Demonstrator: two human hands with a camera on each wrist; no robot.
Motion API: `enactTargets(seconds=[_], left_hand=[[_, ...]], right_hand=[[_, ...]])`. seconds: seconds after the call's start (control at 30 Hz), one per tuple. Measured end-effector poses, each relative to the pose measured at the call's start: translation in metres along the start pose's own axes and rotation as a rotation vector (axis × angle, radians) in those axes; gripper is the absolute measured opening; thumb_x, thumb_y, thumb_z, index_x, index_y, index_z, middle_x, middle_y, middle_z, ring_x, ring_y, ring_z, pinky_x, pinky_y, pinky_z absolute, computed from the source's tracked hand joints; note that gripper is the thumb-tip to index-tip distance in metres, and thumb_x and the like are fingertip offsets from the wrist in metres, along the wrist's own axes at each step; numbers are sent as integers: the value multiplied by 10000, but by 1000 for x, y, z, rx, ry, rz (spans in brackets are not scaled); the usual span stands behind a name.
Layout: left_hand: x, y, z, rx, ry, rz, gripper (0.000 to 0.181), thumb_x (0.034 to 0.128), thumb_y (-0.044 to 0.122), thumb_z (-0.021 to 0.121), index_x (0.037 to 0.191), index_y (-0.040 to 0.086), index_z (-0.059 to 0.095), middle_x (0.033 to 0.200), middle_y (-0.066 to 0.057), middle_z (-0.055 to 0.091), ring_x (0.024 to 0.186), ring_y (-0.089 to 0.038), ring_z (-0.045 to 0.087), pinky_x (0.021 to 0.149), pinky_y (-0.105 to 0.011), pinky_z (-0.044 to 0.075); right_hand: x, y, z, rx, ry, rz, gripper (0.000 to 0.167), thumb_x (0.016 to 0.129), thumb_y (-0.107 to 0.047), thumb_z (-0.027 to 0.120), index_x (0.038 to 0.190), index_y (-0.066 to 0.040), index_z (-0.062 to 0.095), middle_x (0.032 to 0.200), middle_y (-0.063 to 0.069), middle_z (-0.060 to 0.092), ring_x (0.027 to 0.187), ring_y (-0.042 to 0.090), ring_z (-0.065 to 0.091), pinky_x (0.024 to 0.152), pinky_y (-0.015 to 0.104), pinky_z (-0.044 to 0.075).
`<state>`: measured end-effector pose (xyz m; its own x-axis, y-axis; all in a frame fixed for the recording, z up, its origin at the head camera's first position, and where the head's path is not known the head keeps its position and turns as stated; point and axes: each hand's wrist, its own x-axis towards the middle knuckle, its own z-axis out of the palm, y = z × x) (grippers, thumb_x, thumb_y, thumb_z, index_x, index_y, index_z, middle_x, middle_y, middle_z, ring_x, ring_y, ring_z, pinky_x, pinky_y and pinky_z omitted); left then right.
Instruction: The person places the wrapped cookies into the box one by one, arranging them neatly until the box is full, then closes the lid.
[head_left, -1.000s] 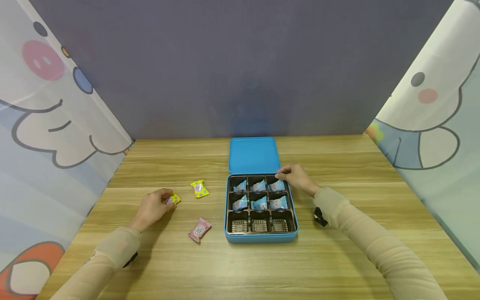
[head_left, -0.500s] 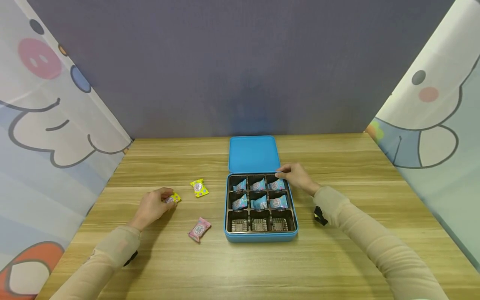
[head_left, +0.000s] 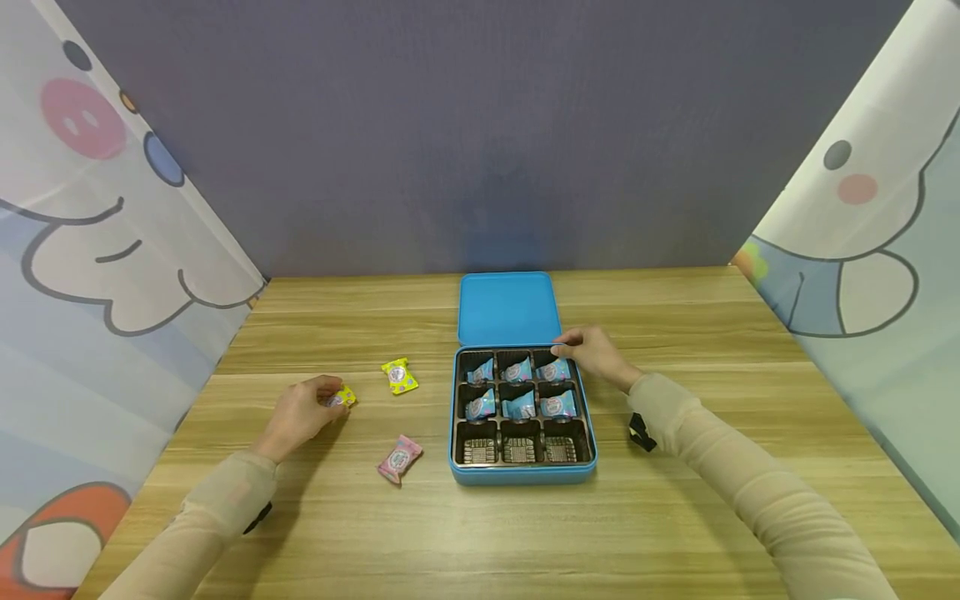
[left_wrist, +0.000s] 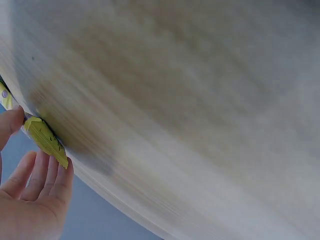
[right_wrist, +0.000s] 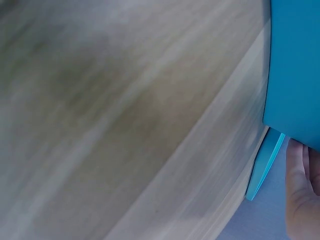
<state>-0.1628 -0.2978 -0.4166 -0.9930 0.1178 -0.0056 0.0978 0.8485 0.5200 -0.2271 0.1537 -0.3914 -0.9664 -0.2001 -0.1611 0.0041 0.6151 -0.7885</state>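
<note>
Head: left hand pinches a yellow candy, well left of the tin; right hand touches the tin's far right corner; a shove could skid it. Left wrist: grip catches only the candy's edges; it could twist out. Right wrist: can't tell if clamped.

Head view bright, fairly crisp; soft shadows on table; wrist views hazy, blurred.
</note>
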Motion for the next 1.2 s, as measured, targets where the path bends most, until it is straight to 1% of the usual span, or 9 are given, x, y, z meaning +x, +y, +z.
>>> enactTargets(seconds=[0.13, 0.43, 0.6, 0.7, 0.93, 1.2], left_hand=[[-2, 0, -1, 5, 5, -4, 432, 772, 144, 726, 1139, -40, 592, 1052, -231, 640, 932, -349, 616, 781, -444, 514], [-1, 1, 0, 28, -30, -6, 424, 798, 151, 705, 1149, -53, 583, 1078, -246, 627, 962, -369, 605, 810, -458, 508], [-1, 0, 1, 38, -18, 20, 418, 792, 146, 709, 1140, -55, 591, 1078, -244, 631, 957, -368, 610, 801, -455, 514], [1, -1, 1, 39, -14, 24, 413, 786, 149, 714, 1130, -50, 601, 1062, -232, 643, 947, -352, 620, 792, -445, 521], [2, -1, 0, 56, -1, 52, 372, 781, 133, 716, 1096, -42, 623, 1023, -210, 662, 911, -326, 637, 761, -423, 533], [2, 1, 2, 42, -4, 48, 372, 779, 164, 719, 1092, -18, 634, 1020, -187, 669, 910, -302, 639, 750, -404, 537]], right_hand=[[1, 0, 1, 5, 1, 2, 243, 898, -229, 597, 1077, -78, 663, 1172, 141, 590, 1035, 284, 558, 866, 388, 483], [0, -1, 0, 3, 2, 13, 245, 895, -230, 603, 1073, -74, 662, 1172, 145, 591, 1043, 284, 554, 872, 389, 480], [-1, -2, 0, 9, -1, 8, 257, 896, -236, 599, 1086, -73, 657, 1194, 146, 581, 1073, 293, 542, 886, 393, 474], [-1, -2, 0, 13, -5, 13, 258, 899, -234, 596, 1094, -75, 653, 1205, 145, 572, 1086, 297, 535, 892, 394, 471], [-1, -2, 0, 9, -2, 13, 259, 902, -231, 591, 1098, -72, 649, 1186, 147, 579, 1059, 292, 545, 876, 390, 477], [-2, -2, 0, 3, -6, 18, 257, 903, -238, 591, 1096, -77, 647, 1161, 137, 586, 1033, 280, 551, 855, 384, 484]])
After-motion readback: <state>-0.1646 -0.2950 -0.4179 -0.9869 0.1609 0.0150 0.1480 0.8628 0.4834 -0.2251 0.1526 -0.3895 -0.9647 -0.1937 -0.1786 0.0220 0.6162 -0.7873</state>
